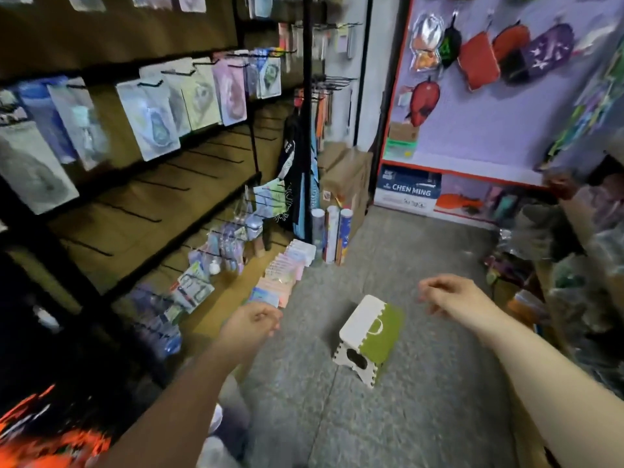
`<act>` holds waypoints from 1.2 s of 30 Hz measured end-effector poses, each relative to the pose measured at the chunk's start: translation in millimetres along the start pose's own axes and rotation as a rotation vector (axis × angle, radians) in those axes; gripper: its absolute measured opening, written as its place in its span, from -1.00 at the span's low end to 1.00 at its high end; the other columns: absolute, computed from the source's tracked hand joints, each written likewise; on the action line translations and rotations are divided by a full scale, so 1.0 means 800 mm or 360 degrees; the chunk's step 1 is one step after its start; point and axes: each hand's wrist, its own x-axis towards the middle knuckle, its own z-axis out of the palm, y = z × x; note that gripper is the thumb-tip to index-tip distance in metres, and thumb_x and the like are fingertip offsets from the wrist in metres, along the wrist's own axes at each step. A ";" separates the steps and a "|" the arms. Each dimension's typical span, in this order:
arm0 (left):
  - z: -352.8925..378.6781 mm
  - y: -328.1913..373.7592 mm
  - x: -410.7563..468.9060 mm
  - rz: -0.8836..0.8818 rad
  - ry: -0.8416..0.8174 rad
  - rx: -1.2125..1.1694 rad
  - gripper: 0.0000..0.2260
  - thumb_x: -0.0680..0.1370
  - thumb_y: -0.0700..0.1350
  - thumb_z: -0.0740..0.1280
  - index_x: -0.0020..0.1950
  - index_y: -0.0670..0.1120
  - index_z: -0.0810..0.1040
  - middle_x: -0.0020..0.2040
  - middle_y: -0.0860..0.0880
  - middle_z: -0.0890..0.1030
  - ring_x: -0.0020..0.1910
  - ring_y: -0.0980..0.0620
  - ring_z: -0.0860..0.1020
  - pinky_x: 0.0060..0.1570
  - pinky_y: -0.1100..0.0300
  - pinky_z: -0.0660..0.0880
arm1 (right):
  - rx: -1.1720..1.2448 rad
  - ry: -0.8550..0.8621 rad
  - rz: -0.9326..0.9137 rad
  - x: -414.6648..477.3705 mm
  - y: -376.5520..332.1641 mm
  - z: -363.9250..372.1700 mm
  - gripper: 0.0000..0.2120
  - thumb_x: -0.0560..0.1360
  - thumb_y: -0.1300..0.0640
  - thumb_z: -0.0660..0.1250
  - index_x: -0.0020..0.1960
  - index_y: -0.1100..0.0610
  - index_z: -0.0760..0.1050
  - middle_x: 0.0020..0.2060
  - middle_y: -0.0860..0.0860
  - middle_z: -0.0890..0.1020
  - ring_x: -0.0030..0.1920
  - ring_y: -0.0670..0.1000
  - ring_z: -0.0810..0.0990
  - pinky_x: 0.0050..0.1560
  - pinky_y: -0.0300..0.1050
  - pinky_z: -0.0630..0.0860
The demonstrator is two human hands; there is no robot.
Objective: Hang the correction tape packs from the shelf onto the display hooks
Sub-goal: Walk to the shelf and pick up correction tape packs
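Note:
Flat packs (148,119) hang in a row on black display hooks (150,84) along the brown wall at the left. Below them run rows of bare hooks (175,187). More small packs (223,241) hang lower down, and a row of pink and blue packs (283,271) stands on the floor against the wall. My left hand (251,327) hovers over the floor near those packs, fingers loosely curled, holding nothing. My right hand (449,293) is raised at the right, fingers loosely curled and empty. The picture is blurred by motion.
A white and green folding step stool (368,336) stands on the grey floor between my hands. Rolled tubes (332,231) and cardboard boxes (347,173) stand at the back. A purple pegboard (479,123) holds pouches. Piled goods (574,265) crowd the right side.

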 end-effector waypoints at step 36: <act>-0.131 0.064 0.464 -0.0208 0.0527 -0.0080 -0.74 0.56 -0.22 0.20 -0.32 -0.05 0.46 -0.36 -0.02 0.48 -0.37 0.13 0.43 -0.39 0.41 0.34 | -0.0390 -0.1153 -0.0466 0.593 -0.265 0.256 -0.85 0.53 0.32 0.19 -0.15 0.15 0.48 -0.29 0.02 0.53 -0.44 -0.21 0.52 -0.47 -0.51 0.37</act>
